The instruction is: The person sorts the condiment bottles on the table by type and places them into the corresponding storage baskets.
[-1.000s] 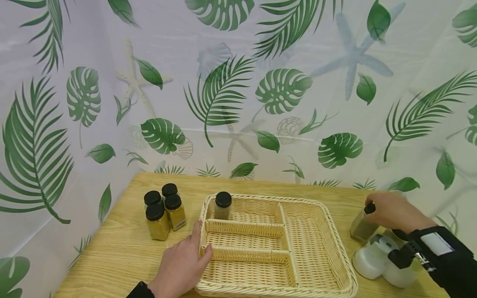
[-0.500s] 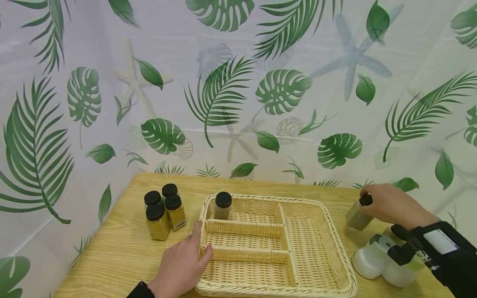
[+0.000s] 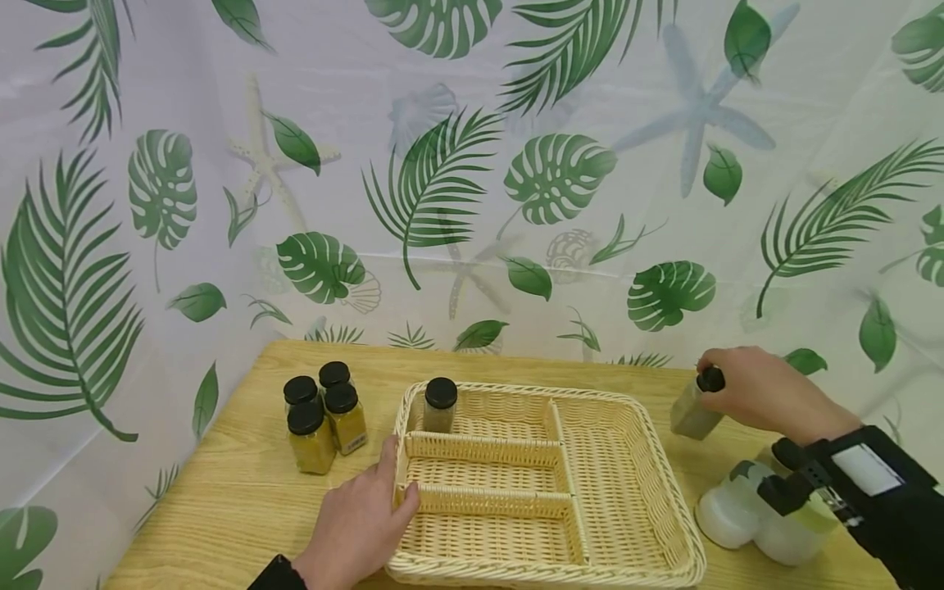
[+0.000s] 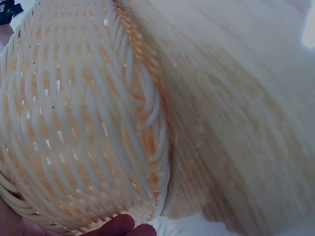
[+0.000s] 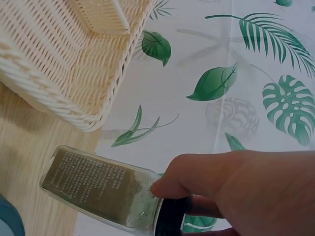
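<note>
A pale wicker basket (image 3: 612, 492) with several compartments stands on the wooden table. My left hand (image 3: 357, 520) grips its left wall, thumb over the rim; in the left wrist view a few fingertips (image 4: 118, 225) curl against the woven side (image 4: 74, 113). Right of the basket, my right hand (image 3: 770, 389) holds a spice jar (image 3: 692, 414) by its black lid, the jar tilted above the table. Grey-brown powder and printed text show through its glass (image 5: 93, 187) in the right wrist view. Another black-lidded spice jar (image 3: 440, 410) stands in the basket's back left compartment.
Several black-lidded jars, with yellow powder showing in the front ones (image 3: 313, 449), cluster left of the basket. At the right, white-bodied containers (image 3: 726, 512) stand near the right forearm, partly hidden by the wrist camera. A leaf-print cloth (image 3: 472, 205) hangs behind the table.
My right hand has lifted the spice jar and moved it left, away from the white containers and closer to the basket. The left hand stays on the basket.
</note>
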`<action>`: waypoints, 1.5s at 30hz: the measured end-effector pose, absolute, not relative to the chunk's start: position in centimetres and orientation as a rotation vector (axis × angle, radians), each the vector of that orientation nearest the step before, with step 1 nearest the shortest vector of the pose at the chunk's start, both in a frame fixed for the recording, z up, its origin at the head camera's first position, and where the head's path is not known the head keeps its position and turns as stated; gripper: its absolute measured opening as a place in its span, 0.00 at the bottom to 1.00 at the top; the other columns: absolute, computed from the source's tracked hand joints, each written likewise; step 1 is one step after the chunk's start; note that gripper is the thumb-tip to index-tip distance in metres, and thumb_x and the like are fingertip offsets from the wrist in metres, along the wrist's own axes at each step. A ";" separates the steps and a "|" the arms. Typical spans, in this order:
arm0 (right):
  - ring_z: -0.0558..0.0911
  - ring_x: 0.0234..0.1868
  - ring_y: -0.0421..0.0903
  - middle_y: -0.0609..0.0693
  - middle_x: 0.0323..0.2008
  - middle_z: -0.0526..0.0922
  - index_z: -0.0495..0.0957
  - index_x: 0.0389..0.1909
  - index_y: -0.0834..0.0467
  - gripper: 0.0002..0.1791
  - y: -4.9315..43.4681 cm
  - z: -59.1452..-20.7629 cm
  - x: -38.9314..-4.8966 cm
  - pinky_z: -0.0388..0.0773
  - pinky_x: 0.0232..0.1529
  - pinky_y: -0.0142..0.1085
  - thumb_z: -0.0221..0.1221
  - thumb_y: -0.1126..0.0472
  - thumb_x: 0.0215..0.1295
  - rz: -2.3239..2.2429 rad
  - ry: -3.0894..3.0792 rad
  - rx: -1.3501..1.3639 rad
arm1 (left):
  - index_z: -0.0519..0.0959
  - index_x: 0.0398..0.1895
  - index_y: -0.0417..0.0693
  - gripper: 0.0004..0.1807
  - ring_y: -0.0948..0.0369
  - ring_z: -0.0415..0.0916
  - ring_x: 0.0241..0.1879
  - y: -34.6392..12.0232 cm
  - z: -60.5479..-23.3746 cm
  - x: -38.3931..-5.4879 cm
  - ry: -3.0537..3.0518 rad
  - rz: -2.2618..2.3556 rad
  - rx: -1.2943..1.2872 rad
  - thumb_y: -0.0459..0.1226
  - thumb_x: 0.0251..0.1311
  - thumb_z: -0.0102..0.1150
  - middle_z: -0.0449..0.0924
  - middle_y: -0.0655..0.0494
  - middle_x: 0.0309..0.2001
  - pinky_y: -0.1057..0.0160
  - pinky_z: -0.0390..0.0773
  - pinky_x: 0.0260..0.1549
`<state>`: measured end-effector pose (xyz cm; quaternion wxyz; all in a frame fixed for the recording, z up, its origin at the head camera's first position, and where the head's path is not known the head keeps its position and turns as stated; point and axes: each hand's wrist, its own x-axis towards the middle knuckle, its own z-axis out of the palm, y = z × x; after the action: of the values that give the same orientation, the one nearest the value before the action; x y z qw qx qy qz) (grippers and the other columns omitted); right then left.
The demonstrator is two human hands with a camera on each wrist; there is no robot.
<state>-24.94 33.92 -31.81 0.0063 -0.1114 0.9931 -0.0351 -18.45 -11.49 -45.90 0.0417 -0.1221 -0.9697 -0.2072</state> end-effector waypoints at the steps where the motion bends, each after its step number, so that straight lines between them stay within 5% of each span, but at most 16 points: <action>1: 0.76 0.31 0.50 0.59 0.35 0.82 0.78 0.45 0.68 0.23 33.8 -31.7 -24.9 0.76 0.28 0.46 0.64 0.56 0.53 -0.108 3.112 -0.355 | 0.55 0.72 0.37 0.40 0.62 0.72 0.18 -11.5 -45.9 -18.4 -2.970 -0.633 -0.373 0.54 0.66 0.45 0.79 0.53 0.25 0.61 0.66 0.09; 17: 0.76 0.33 0.50 0.58 0.36 0.81 0.79 0.46 0.66 0.20 29.3 -29.7 -24.3 0.76 0.28 0.44 0.64 0.59 0.54 -0.154 3.155 -0.504 | 0.53 0.72 0.38 0.40 0.58 0.76 0.23 -11.4 -45.7 -18.4 -2.999 -0.629 -0.358 0.54 0.66 0.45 0.83 0.44 0.44 0.59 0.70 0.12; 29: 0.76 0.30 0.46 0.56 0.35 0.82 0.80 0.45 0.63 0.17 24.4 -29.8 -25.1 0.75 0.27 0.42 0.64 0.60 0.54 -0.195 3.152 -0.644 | 0.52 0.73 0.38 0.41 0.62 0.72 0.19 -11.5 -45.6 -18.4 -3.012 -0.652 -0.354 0.55 0.66 0.44 0.78 0.55 0.24 0.60 0.67 0.11; 45: 0.74 0.30 0.46 0.55 0.35 0.81 0.81 0.44 0.62 0.17 21.3 -30.6 -25.6 0.73 0.27 0.39 0.64 0.63 0.52 -0.243 3.145 -0.768 | 0.53 0.72 0.37 0.39 0.62 0.74 0.20 -11.5 -45.8 -18.5 -2.988 -0.644 -0.372 0.53 0.66 0.45 0.82 0.52 0.30 0.60 0.68 0.11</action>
<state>-25.57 21.31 -30.58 -0.0522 -0.2361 0.9674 -0.0749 -18.47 -11.54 -45.76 0.0311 -0.1207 -0.9699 -0.2090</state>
